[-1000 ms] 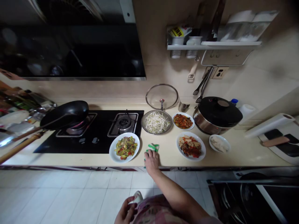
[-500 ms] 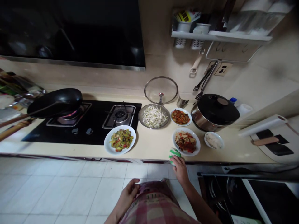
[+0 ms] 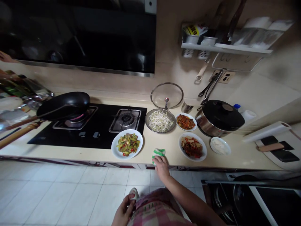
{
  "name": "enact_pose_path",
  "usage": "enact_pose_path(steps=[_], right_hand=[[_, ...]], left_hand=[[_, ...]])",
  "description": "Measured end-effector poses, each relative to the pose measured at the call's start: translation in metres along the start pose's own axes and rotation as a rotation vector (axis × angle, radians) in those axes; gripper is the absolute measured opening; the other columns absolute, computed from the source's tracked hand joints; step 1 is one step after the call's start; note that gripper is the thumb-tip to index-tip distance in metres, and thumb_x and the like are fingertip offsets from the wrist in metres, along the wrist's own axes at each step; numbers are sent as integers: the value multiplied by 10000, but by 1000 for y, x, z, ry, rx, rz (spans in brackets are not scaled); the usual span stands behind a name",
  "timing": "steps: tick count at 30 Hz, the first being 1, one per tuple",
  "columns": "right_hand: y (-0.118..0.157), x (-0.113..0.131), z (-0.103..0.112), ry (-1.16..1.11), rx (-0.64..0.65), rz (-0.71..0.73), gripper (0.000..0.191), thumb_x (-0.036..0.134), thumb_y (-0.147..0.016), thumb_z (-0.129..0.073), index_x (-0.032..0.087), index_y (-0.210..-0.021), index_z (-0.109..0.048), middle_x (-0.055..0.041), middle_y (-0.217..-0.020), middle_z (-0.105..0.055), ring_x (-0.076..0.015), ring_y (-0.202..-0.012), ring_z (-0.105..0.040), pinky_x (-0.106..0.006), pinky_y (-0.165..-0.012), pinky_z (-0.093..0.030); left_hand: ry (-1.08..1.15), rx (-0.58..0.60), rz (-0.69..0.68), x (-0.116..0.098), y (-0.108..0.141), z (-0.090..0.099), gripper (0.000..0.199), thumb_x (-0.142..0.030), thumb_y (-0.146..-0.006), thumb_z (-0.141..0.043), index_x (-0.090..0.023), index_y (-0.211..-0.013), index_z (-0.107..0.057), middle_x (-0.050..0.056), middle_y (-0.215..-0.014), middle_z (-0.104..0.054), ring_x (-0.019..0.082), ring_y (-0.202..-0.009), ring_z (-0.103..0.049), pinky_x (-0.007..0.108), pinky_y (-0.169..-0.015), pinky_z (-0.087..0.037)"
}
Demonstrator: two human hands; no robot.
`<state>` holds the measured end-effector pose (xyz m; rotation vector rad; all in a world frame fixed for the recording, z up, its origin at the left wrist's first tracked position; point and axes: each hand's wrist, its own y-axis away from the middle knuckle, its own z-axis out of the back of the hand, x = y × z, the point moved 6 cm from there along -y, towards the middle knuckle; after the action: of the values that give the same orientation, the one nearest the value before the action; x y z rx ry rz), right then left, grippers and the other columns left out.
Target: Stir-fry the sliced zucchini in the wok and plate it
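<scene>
My right hand (image 3: 162,168) presses a green-and-white cloth (image 3: 159,153) onto the front edge of the countertop, its fingers closed over it. The cloth lies between a plate of green stir-fried vegetables with red bits (image 3: 127,144) on the left and a plate of sliced food with red pieces (image 3: 192,147) on the right. Low in front of my body, my left hand (image 3: 124,209) hangs with loosely bent fingers and holds nothing that I can see. Just beyond its fingertips, lower down, the tip of a pale shoe (image 3: 134,192) shows above the floor.
A black wok (image 3: 63,106) sits tilted over the lit left burner. Bean sprouts (image 3: 161,121) fill a metal plate before an upright glass lid (image 3: 166,95). Rightward stand a lidded pot (image 3: 219,117), a small dish (image 3: 186,121) and a white bowl (image 3: 220,146). Another person's hand (image 3: 6,57) shows far left.
My right hand has slid the cloth left along the counter's edge, away from the right plate. My left hand has dropped slightly, its fingers more bent. Another person's hand has appeared at far left.
</scene>
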<state>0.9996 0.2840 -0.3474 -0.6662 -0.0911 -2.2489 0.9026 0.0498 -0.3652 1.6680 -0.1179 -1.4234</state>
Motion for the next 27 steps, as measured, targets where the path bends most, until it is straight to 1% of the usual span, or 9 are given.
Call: enact_pose_path(steps=[2, 5, 9, 12, 15, 18, 20, 24, 27], right_hand=[[-9, 10, -4, -19, -5, 16, 467, 10, -719, -504, 295, -1049, -674, 27, -1140, -653, -225, -1030, -505, -334, -912, -403], [-16, 16, -6, -46, -33, 11, 476, 11, -722, -498, 292, -1059, -682, 19, -1155, -651, -239, -1024, -509, -348, -909, -400], [-16, 14, -5, -94, -101, -29, 482, 5, -711, -480, 287, -1038, -694, 4, -1141, -661, -246, -1036, -521, -378, -940, -384], [-7, 0, 0, -146, -173, -89, 520, -11, -668, -475, 292, -1029, -692, -3, -1134, -663, -236, -1058, -531, -386, -970, -372], [7, -29, 9, -214, -265, -191, 514, -2, -630, -480, 269, -1012, -692, -22, -1141, -654, -232, -1080, -540, -395, -989, -374], [19, -58, 16, -295, -360, -301, 467, 23, -607, -504, 259, -963, -694, -18, -1126, -654, -227, -1114, -533, -416, -1040, -336], [21, -70, 18, -345, -401, -354, 445, 26, -583, -524, 263, -919, -696, -6, -1089, -666, -222, -1117, -533, -428, -1077, -290], [17, -75, 17, -416, -437, -410, 420, 14, -544, -545, 257, -850, -699, -8, -1042, -679, -222, -1111, -537, -439, -1099, -253], [17, -73, 18, -462, -444, -444, 397, 20, -535, -550, 254, -818, -702, -17, -1012, -689, -222, -1087, -554, -440, -1078, -289]], left_hand=[[-8, 22, -27, 1, -3, 13, 612, -684, -518, -701, -230, -919, -615, 18, -748, -648, 224, -752, -631, 290, -701, -486], [-10, 31, -56, 6, -7, 35, 640, -715, -550, -660, -217, -948, -606, 30, -762, -656, 231, -796, -637, 292, -743, -483], [-25, -50, -101, 19, -15, 72, 630, -730, -547, -644, -220, -914, -599, 12, -706, -634, 214, -718, -627, 282, -678, -470], [-73, -80, -107, 22, -22, 99, 601, -710, -577, -634, -220, -922, -589, 7, -708, -633, 197, -672, -609, 276, -626, -449], [-142, -24, -111, 13, -28, 117, 557, -666, -624, -625, -212, -944, -586, 8, -738, -636, 186, -673, -599, 276, -633, -440], [-189, 58, -120, -2, -29, 126, 515, -618, -645, -637, -204, -949, -594, 3, -749, -627, 180, -686, -595, 272, -634, -429], [-171, 87, -135, -11, -28, 129, 485, -596, -655, -644, -202, -935, -604, -9, -720, -609, 166, -671, -582, 265, -620, -413], [1, 109, -137, -27, -39, 124, 469, -551, -611, -714, -171, -869, -620, -28, -621, -578, 137, -598, -539, 258, -574, -379], [123, 85, -161, -56, -68, 115, 515, -507, -603, -750, -153, -942, -591, -5, -653, -617, 142, -640, -574, 256, -606, -412]])
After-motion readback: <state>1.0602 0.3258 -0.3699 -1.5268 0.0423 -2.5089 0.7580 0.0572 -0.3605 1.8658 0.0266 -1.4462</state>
